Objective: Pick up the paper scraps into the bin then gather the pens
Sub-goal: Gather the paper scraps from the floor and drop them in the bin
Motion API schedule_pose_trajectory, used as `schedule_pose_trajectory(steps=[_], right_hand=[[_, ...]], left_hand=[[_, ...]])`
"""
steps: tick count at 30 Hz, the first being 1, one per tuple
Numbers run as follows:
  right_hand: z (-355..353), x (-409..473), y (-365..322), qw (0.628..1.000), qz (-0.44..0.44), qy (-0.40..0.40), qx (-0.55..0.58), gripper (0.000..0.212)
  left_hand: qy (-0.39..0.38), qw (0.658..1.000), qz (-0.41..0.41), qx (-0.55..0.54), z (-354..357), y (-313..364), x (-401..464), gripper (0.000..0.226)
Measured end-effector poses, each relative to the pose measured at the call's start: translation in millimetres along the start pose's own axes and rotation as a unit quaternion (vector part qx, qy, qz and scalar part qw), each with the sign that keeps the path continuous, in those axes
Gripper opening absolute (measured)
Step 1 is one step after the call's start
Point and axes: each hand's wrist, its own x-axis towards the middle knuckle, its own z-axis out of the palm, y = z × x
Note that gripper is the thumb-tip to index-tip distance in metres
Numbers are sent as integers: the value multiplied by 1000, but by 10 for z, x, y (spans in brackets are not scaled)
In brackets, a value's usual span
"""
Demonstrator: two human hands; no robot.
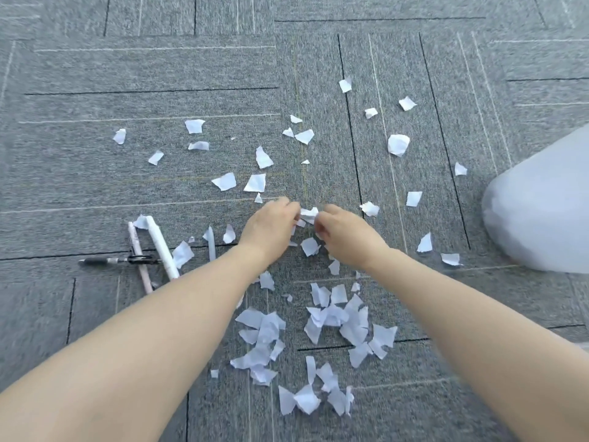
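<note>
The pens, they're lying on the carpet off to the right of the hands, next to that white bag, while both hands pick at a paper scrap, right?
Not quite. The head view shows the pens on the carpet to the left of the hands, away from the white bag at the right edge. The rest holds: the left hand and right hand both pick at a paper scrap.

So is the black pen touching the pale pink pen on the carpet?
Touching. The head view shows the black pen lying crosswise over the pale pink pen, their barrels overlapping with no gap.
</note>
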Motion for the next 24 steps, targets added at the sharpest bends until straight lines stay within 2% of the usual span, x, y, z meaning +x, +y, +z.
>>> schedule_pose_trajectory(steps=[4,6,8,11,14,16,19,22,24], right_hand=[[207,-490,-21,998,-32,-40,47,14],[322,-750,-9,997,-44,29,47,14],[421,-960,20,994,-40,100,4,39],[575,-1218,35,995,-41,59,-66,90],[783,-1387,55,988,-81,-2,-129,110],[889,-1410,68,982,-97,-4,-159,110],[936,-1340,62,981,-105,27,-159,101],[957,-1224,38,980,-104,53,-161,94],[936,-1102,11,978,-110,78,-159,87]], left_hand=[[-52,995,70,-38,76,39,-316,7],[-50,991,100,-68,147,49,-519,6],[-25,989,127,-67,223,30,-727,12],[-7,993,113,20,302,23,-1037,66],[-97,987,89,89,395,84,-1306,110],[-133,981,84,110,474,98,-1404,121],[-135,978,77,136,547,48,-1449,125],[-112,979,51,160,616,53,-1474,115],[-64,986,14,156,643,79,-1433,101]])
